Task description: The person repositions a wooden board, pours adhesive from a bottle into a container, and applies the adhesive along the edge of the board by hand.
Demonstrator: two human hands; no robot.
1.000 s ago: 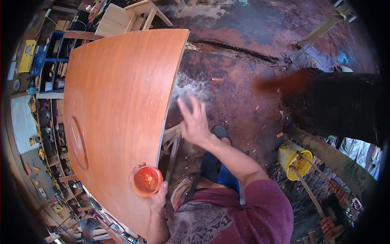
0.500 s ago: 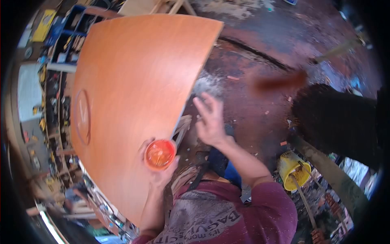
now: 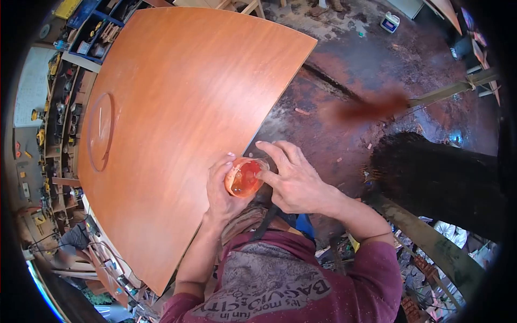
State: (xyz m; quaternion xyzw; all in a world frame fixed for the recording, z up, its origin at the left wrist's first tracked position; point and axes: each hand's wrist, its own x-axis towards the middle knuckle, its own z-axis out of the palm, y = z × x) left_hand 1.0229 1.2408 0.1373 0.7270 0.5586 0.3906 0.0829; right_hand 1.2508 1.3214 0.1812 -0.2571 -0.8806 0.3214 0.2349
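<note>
My left hand (image 3: 219, 196) is wrapped round a cup (image 3: 243, 178) with orange-red, glossy contents, held tilted near the edge of a wide wood-coloured board (image 3: 177, 97). Over the cup's right side reaches my right hand (image 3: 299, 185), its fingers apart. One fingertip is at the mouth of the cup, against or in the contents; I cannot tell which. Another finger stretches out above the rim. No tool shows in the right hand.
A ring-shaped mark (image 3: 100, 132) lies on the board's left part. Blue bins (image 3: 97, 32) and tool shelves line the left. On the stained floor (image 3: 344, 70) stands a white jug (image 3: 390, 22). A dark post-like object (image 3: 436, 177) rises at right.
My right hand has come down to the cup from apart. The left hand and cup have shifted up and right in view, and the cup tilts more. The whole view has also shifted.
</note>
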